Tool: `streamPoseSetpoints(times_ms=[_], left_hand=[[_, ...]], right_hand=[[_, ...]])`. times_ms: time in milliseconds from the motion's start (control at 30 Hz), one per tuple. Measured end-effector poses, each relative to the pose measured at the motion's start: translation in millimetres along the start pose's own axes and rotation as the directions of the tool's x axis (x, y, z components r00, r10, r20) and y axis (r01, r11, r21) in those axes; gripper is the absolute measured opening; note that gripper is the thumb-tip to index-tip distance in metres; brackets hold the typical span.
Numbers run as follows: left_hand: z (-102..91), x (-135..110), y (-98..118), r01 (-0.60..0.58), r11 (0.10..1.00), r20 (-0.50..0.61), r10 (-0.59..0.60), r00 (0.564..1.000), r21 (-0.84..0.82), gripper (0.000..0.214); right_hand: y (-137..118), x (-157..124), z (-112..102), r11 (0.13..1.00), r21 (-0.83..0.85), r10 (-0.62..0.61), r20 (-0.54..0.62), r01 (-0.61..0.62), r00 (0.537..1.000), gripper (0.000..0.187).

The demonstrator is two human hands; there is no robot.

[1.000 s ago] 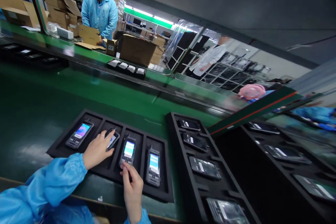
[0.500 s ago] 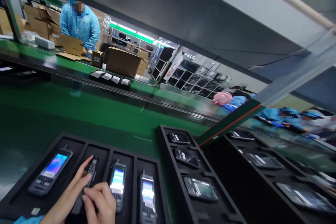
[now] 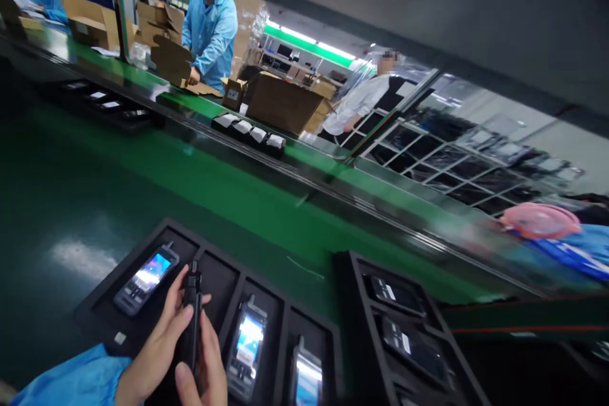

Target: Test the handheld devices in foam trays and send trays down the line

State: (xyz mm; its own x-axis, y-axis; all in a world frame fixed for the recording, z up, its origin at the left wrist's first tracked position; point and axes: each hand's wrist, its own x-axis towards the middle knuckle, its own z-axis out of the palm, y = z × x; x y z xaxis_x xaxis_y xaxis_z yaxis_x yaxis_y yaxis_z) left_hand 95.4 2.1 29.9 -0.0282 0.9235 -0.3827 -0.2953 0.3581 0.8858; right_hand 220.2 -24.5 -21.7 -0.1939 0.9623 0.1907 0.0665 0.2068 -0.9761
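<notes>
Both my hands hold a black handheld phone (image 3: 193, 317) on its edge, lifted above the second slot of a black foam tray (image 3: 216, 254). My left hand (image 3: 152, 352), in a blue sleeve, wraps the phone from the left. My right hand (image 3: 207, 365) grips it from the right, thumb towards me. In the tray's other slots lie a lit phone on the left (image 3: 145, 274), another lit phone (image 3: 247, 342) and a third lit phone (image 3: 308, 380) at the bottom edge.
A second black tray (image 3: 354, 304) with dark phones stands to the right. Beyond lies the green conveyor belt (image 3: 166, 171) with a small tray of white-labelled units (image 3: 250, 133). Across it, two people work among cardboard boxes (image 3: 280, 101). A pink cap (image 3: 540, 219) shows at right.
The phone has come up out of its slot, turned on edge, and both hands now hold it. The camera has swung, shifting the trays right.
</notes>
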Motion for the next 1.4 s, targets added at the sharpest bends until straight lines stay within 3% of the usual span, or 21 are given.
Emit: streamPoseSetpoints(times_ms=[133,267,400,600,767,1033,1200,1400], left_hand=[[-1.2,-4,8,0.006,1.000,0.061,-0.007,0.998,0.010,0.087],[-9.2,1,-1,-0.014,0.999,0.217,0.025,0.976,-0.051,0.089],[-11.1,3,-3,-0.093,0.993,0.249,0.108,0.962,-0.071,0.099],[-6.4,1,1,-0.162,0.983,0.241,0.178,0.954,-0.087,0.097],[-8.6,0,0,-0.205,0.976,0.307,0.217,0.927,-0.074,0.096],[-10.4,-3,-3,-0.312,0.949,0.337,0.312,0.888,-0.056,0.090],[-12.2,1,-3,-0.284,0.953,0.375,0.301,0.877,-0.101,0.076],[-5.4,-7,-1,-0.332,0.942,0.405,0.320,0.857,-0.042,0.080]], right_hand=[[-24,3,2,0.949,0.280,0.134,0.062,-0.146,0.989,0.062],[-44,6,-5,0.905,0.344,0.268,-0.007,-0.250,0.963,0.057],[-47,5,-5,0.899,0.351,0.277,0.003,-0.261,0.961,0.059],[-44,5,-3,0.876,0.391,0.312,-0.013,-0.283,0.950,0.061],[-47,9,-3,0.848,0.454,0.301,0.013,-0.274,0.953,0.065],[-57,7,-6,0.897,0.389,0.236,-0.022,-0.209,0.971,0.065],[-62,3,-6,0.918,0.342,0.239,-0.076,-0.200,0.968,0.062],[-62,-7,5,0.980,0.134,0.172,-0.194,-0.148,0.966,0.054]])
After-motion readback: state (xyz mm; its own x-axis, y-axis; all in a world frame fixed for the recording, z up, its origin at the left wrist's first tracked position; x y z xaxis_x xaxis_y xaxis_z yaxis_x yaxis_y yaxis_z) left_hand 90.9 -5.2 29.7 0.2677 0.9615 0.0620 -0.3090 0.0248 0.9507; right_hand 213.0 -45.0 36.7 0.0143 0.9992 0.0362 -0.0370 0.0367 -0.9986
